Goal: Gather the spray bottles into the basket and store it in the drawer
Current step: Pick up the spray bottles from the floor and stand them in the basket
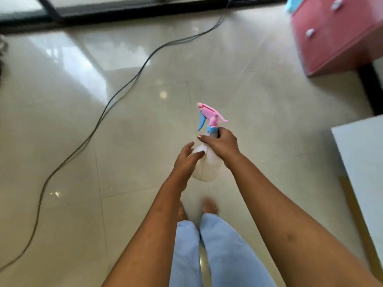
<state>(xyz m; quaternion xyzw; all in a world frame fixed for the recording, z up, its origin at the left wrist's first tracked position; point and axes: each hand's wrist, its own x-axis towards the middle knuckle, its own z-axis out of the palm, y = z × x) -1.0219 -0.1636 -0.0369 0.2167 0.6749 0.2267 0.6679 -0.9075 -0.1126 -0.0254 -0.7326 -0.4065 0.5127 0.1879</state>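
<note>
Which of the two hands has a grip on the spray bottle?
The right hand: its fingers curl round the neck of the spray bottle, just under the pink trigger head. The left hand only rests against the body with straighter fingers.

One spray bottle (208,168) is up in the air over the floor, close to upright, nozzle aimed away and to the left. It has a cloudy white rounded body, a blue collar, a pink spray head and a blue trigger hanging under the nozzle. The right grip (222,145) wraps the neck just below the collar. The left grip (186,160) lays straight fingers against the body's side. Well apart, top right, stands the pink drawer unit (335,34), blurred, its fronts looking closed.
</note>
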